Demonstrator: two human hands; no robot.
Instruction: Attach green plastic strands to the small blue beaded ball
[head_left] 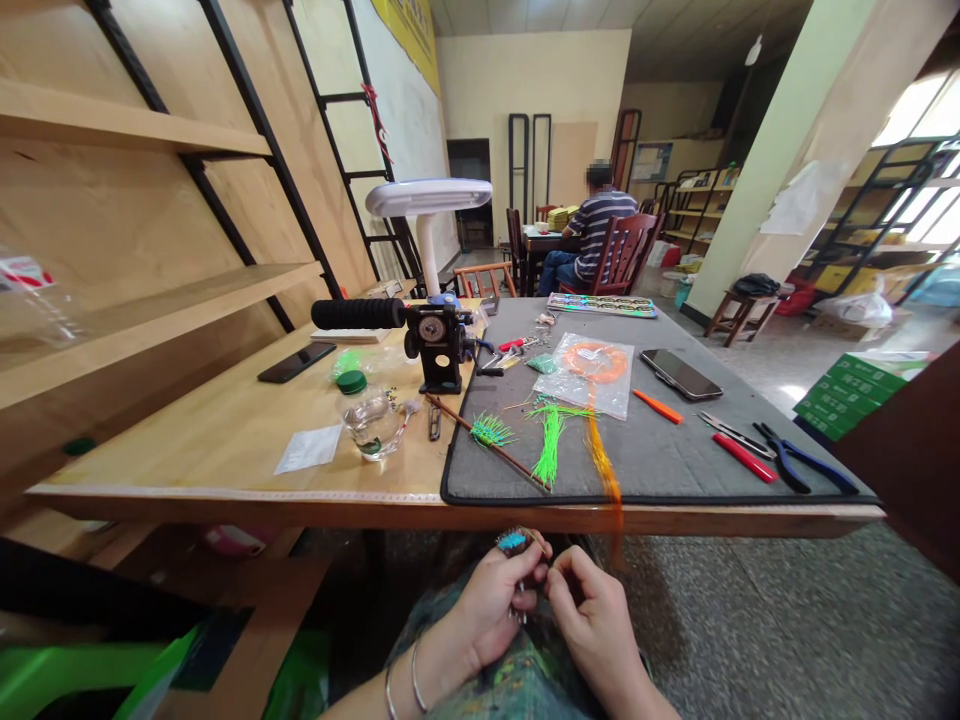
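Low in front of the table edge, above my lap, my left hand (pixel 495 605) is closed round a small blue beaded piece (pixel 512 541). Thin whitish ends hang below its fingers. Close beside it, my right hand (pixel 594 610) is closed in a pinch, its fingertips near a thin brownish strand (pixel 534 536) at the left hand. Whether the right fingers grip that strand or something finer cannot be made out. Above the hands, bright green strands (pixel 550 448) and orange strands (pixel 602 462) lie on the grey mat (pixel 487 480), the orange ones trailing over the edge.
A thin brown stick (pixel 514 460) bears a green tuft. Blue-handled pliers (pixel 799 462), tweezers (pixel 735 434) and a phone (pixel 681 374) lie at right. A glass bowl of water (pixel 371 428), black clamp stand (pixel 439 350) and lamp (pixel 429 196) stand left. Farther back, a person (pixel 600 225) sits.
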